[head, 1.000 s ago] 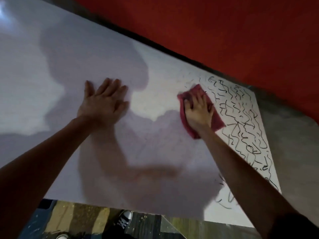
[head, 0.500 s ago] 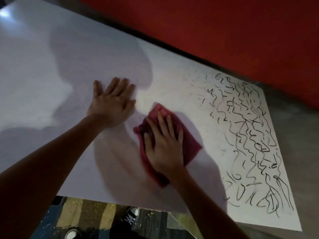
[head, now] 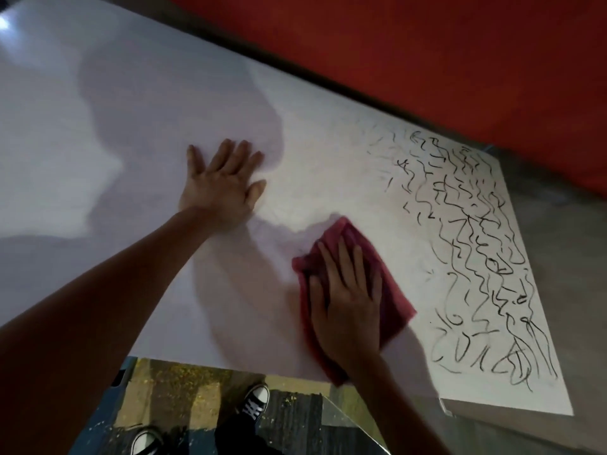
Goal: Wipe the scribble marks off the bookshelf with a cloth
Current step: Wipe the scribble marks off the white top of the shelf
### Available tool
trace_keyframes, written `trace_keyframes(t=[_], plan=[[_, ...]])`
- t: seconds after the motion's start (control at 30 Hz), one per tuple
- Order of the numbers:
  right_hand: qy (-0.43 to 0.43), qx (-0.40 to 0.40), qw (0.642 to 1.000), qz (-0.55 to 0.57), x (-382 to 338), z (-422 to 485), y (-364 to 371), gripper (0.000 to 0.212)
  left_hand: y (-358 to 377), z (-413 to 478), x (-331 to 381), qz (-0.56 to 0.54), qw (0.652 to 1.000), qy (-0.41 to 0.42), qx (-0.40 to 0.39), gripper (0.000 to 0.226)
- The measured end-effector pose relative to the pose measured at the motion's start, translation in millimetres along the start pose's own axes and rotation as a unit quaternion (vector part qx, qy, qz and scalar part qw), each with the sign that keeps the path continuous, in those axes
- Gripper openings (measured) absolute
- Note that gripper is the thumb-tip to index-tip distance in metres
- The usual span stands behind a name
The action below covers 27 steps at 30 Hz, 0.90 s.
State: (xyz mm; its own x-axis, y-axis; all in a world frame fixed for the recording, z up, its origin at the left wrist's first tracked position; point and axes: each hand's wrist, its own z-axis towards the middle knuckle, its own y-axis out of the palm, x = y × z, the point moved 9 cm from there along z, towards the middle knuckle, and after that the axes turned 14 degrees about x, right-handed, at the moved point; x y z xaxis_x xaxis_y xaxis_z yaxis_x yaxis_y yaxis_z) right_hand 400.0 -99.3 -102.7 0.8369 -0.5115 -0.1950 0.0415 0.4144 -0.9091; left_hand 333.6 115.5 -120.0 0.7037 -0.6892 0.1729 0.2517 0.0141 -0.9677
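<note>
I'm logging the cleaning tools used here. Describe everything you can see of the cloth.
The cloth is dark pinkish-red soft fabric, bunched into a rough rectangle with creased edges. It lies flat on the white bookshelf panel near its front edge, left of the black scribble marks. The right hand presses it with straight fingers, covering its middle.

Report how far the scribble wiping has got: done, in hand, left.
Done: the left and middle of the white bookshelf panel look clean, with faint traces beside the scribbles.
In hand: the right hand presses the pink cloth flat near the front edge; the left hand braces on the panel.
Left: dense black scribble marks cover the right end, back edge to front corner.
</note>
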Motion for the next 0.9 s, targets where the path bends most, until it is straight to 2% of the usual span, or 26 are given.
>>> trace_keyframes(t=[0.1,0.2,0.33,0.4,0.5,0.63,0.7,0.8,0.9], plan=[[0.001,-0.014,1.0,-0.013,2.2,-12.9,2.0,0.048,1.0,0.6,1.0,0.006,1.0,0.005,-0.004,0.057],[0.014,-0.03,0.999,-0.015,3.9,45.4,21.6,0.053,1.9,1.0,-1.4,0.005,1.0,0.002,0.002,0.058],[0.12,-0.09,0.989,-0.008,38.0,164.0,65.5,0.053,0.3,1.7,0.3,0.004,1.0,-0.001,0.004,0.057],[0.144,-0.104,0.984,-0.005,41.6,184.9,74.5,0.055,1.3,1.5,-1.1,0.007,1.0,-0.012,-0.01,0.058],[0.108,-0.113,0.988,-0.009,34.2,148.2,67.0,0.054,2.6,3.5,1.3,0.025,0.999,-0.04,-0.028,0.058],[0.05,-0.036,0.998,-0.014,46.0,47.5,13.1,0.059,3.5,18.3,30.5,0.031,0.993,-0.102,-0.053,0.07],[0.035,-0.007,0.999,-0.02,58.8,15.2,-3.6,0.053,7.4,34.9,46.9,0.014,0.995,-0.093,-0.043,0.072],[0.045,-0.017,0.998,-0.034,77.7,31.7,0.0,0.052,13.1,63.2,66.1,0.024,0.999,-0.022,-0.009,0.069],[0.058,-0.042,0.997,-0.034,102.5,103.4,23.9,0.055,25.7,86.4,74.8,0.017,1.0,-0.017,-0.005,0.067]])
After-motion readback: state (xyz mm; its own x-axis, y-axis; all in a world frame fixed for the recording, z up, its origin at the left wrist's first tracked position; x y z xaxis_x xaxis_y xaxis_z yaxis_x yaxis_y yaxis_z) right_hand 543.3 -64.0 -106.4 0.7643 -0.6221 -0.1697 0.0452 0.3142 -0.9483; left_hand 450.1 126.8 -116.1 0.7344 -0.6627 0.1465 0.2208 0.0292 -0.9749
